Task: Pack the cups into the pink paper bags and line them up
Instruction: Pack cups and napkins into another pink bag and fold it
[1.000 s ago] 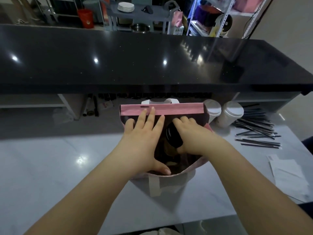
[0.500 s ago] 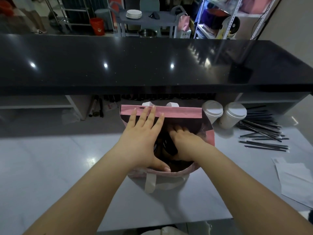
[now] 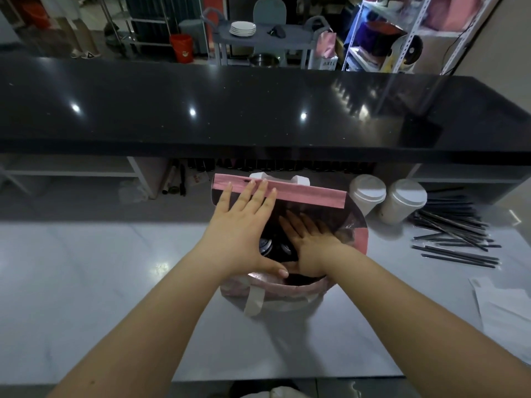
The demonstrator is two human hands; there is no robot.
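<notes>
A pink paper bag (image 3: 310,193) with white handles stands open on the white counter (image 3: 86,282). My left hand (image 3: 241,231) lies flat over its left side, fingers straight and reaching the pink far rim, thumb on the near rim. My right hand (image 3: 310,239) is inside the bag with fingers spread, palm down. Dark cup lids (image 3: 265,246) show between my hands at the bottom of the bag. Two white lidded cups (image 3: 367,193) (image 3: 402,203) stand just right of the bag.
A pile of black straws (image 3: 457,234) lies right of the cups, with white papers (image 3: 505,308) near the right edge. A black raised counter (image 3: 258,110) runs across behind the bag. Shelves and a cart with plates stand beyond.
My right hand was curled round a dark-lidded cup over the bag, then sank inside. Now it lies spread with straight fingers. My left hand kept its place on the bag.
</notes>
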